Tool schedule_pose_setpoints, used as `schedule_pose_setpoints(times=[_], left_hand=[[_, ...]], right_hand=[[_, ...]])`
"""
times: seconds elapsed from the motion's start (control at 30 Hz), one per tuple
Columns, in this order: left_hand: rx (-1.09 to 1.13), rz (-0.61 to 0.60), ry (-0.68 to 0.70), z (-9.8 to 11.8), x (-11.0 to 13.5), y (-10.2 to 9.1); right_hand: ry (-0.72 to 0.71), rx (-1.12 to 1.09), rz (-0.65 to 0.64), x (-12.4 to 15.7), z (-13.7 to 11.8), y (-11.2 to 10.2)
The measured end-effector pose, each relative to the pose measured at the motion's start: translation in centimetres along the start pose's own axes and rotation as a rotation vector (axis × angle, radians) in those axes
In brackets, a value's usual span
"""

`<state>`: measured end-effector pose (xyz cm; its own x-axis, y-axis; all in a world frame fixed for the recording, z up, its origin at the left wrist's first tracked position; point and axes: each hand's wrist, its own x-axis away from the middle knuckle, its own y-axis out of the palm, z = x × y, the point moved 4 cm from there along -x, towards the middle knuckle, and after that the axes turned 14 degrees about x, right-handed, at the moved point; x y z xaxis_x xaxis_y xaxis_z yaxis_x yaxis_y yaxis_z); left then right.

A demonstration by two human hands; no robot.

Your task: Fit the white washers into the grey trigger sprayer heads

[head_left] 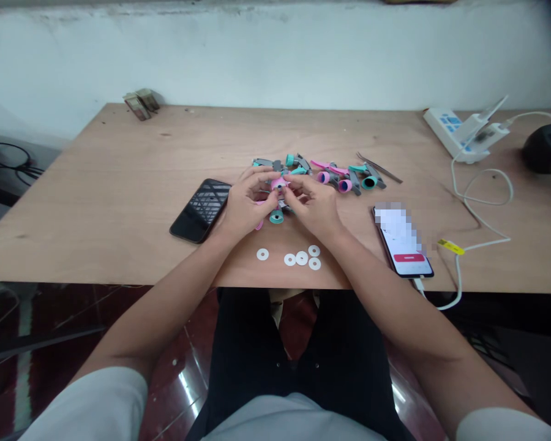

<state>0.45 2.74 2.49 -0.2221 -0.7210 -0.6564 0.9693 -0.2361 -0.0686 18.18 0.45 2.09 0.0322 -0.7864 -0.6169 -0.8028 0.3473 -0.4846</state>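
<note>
Between both sets of fingertips is a small pink cap-like part [280, 182], probably the collar of a trigger spray head; my fingers cover much of it. My left hand [250, 199] pinches it from the left, and my right hand [313, 205] closes on its other side. Just under the fingers a teal-collared spray head [276, 216] lies on the table. Several more grey spray heads with pink or teal collars [345, 185] are grouped behind and to the right of my hands. Several flat white ring washers [302, 258] lie near the table's front edge, one of them [262, 254] apart on the left.
A dark phone [201, 210] lies left of my hands. To the right, a lit phone [403, 241] is plugged into a white cable [480, 246]. Tweezers [380, 168] rest behind the spray heads. A power strip [457, 135] and small stacked blocks [141, 104] stand farther back.
</note>
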Motion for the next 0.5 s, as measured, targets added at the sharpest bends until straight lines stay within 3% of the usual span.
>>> schedule_pose_setpoints(times=[0.5], left_hand=[[-0.117,0.009,0.083,-0.38,0.21,-0.07]], right_hand=[[0.011,0.047,0.049,0.23,-0.92,0.22]])
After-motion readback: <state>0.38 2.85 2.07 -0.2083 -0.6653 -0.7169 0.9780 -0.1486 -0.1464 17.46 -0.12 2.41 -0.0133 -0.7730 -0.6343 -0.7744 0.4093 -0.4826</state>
